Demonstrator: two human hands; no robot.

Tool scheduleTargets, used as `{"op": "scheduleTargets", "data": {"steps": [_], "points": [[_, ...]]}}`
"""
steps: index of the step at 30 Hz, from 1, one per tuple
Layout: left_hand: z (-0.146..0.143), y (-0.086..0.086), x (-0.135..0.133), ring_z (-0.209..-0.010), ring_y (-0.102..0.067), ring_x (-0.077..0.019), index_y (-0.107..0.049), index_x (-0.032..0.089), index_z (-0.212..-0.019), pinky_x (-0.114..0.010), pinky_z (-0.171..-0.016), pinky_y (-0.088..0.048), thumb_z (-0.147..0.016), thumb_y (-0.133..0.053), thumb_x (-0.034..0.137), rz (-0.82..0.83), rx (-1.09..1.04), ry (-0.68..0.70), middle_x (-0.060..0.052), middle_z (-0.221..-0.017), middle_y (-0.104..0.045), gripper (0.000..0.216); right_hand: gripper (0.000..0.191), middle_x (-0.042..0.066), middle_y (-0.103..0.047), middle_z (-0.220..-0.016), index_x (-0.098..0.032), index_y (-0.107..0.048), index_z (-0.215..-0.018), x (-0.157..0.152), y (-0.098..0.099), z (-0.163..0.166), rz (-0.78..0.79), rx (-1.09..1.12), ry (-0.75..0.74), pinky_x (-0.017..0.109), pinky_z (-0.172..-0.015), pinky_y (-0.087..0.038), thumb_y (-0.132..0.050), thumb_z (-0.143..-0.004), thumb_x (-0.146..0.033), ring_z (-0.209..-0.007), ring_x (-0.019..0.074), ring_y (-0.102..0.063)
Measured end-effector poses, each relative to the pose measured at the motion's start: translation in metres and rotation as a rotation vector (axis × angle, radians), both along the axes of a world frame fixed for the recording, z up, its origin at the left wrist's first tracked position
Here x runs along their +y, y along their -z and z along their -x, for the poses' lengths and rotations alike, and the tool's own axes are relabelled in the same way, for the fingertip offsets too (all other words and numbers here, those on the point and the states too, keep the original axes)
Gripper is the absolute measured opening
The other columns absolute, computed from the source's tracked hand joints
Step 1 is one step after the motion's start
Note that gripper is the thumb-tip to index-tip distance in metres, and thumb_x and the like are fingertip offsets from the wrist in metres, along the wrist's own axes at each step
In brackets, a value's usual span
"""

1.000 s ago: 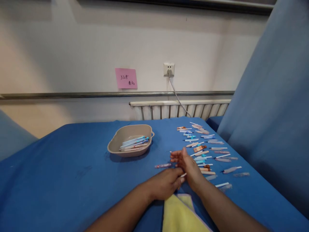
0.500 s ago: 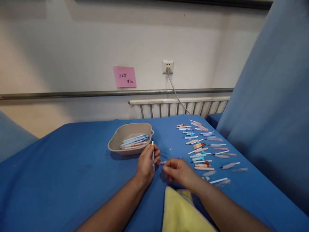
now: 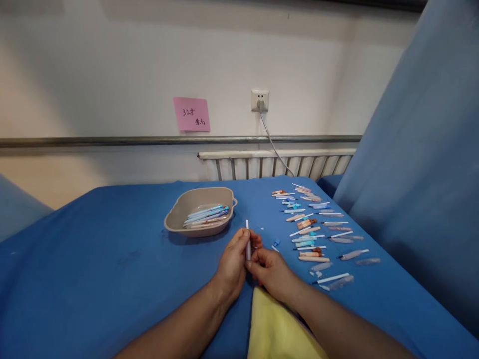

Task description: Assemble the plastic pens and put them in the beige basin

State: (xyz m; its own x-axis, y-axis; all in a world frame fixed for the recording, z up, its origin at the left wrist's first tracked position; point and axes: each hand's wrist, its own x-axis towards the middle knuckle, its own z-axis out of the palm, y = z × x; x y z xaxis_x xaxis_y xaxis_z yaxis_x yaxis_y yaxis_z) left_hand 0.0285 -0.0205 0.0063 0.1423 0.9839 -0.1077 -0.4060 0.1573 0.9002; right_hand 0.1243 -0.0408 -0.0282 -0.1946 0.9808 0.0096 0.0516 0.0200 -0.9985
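Observation:
My left hand (image 3: 234,257) is closed around a slim pale lilac pen (image 3: 248,249), held nearly upright, with a white stick like a refill rising from its top. Close against it, my right hand (image 3: 270,269) pinches at the pen's lower end; the fingertips partly hide what they touch there. A small blue pen part (image 3: 276,243) and a short white piece lie on the blue sheet just beyond my right hand.
A beige basin (image 3: 175,225) holding several pens stands left of my hands. Rows of pen parts (image 3: 312,254), barrels, caps and white refills, cover the sheet's right side. A yellow cloth (image 3: 279,329) lies nearest me. Behind are a white rail (image 3: 239,154) and a blue curtain (image 3: 411,164).
My left hand has moved slightly right with the pen. My right hand has come in from beside it to the pen's lower end. The view has shifted a little.

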Motion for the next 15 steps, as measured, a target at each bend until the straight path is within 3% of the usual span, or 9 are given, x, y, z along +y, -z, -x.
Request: {"op": "scheduleTargets", "data": {"steps": [5,7,10,13,15], "points": [[0.001,-0.004,-0.005,-0.052,-0.052,-0.0116,-0.053,0.020,-0.084,-0.019,-0.042,-0.038,-0.076,-0.058,0.044,0.039,0.021,0.014,0.003,-0.065,-0.054,0.026,0.025,-0.006,-0.050,-0.046,-0.019,-0.052,-0.057,0.003,0.004,-0.002,0.030,-0.028,-0.034,0.020,-0.040,-0.029,-0.058,-0.074,-0.036,-0.038,0.0073,-0.040],[0.011,-0.005,-0.004,-0.050,-0.050,-0.0103,-0.051,0.021,-0.084,-0.019,-0.044,-0.040,-0.077,-0.059,0.043,0.033,0.024,-0.014,0.006,-0.060,-0.048,0.024,0.026,-0.005,-0.052,-0.047,-0.018,-0.055,-0.060,0.009,0.002,-0.012,0.022,-0.059,-0.036,0.020,-0.040,-0.031,-0.056,-0.076,-0.038,-0.037,0.0079,-0.043],[0.034,-0.001,-0.003,-0.046,-0.042,-0.0055,-0.051,0.020,-0.083,-0.019,-0.050,-0.042,-0.079,-0.059,0.040,0.035,0.087,-0.050,0.007,-0.059,-0.044,0.022,0.028,-0.003,-0.056,-0.051,-0.017,-0.060,-0.067,0.022,0.001,-0.031,-0.094,-0.162,0.205,0.021,-0.041,-0.034,-0.049,-0.081,-0.039,-0.040,0.0099,-0.047],[0.051,0.008,-0.003,-0.042,-0.035,-0.0039,-0.051,0.018,-0.081,-0.014,-0.041,-0.029,-0.079,-0.058,0.040,0.069,0.120,-0.033,0.008,-0.056,-0.041,0.022,0.020,0.000,-0.063,-0.062,-0.019,-0.065,-0.074,0.031,0.004,-0.044,-0.154,-0.228,0.293,0.026,-0.053,-0.041,-0.054,-0.078,-0.034,-0.054,0.0148,-0.055],[0.055,0.012,-0.002,-0.042,-0.033,-0.0035,-0.051,0.018,-0.081,-0.014,-0.040,-0.026,-0.079,-0.057,0.039,0.076,0.117,-0.014,0.007,-0.057,-0.041,0.022,0.014,0.004,-0.069,-0.079,-0.021,-0.067,-0.084,0.031,0.005,-0.045,-0.293,-0.352,0.256,0.032,-0.069,-0.044,-0.056,-0.078,-0.027,-0.074,0.0196,-0.060]]}}
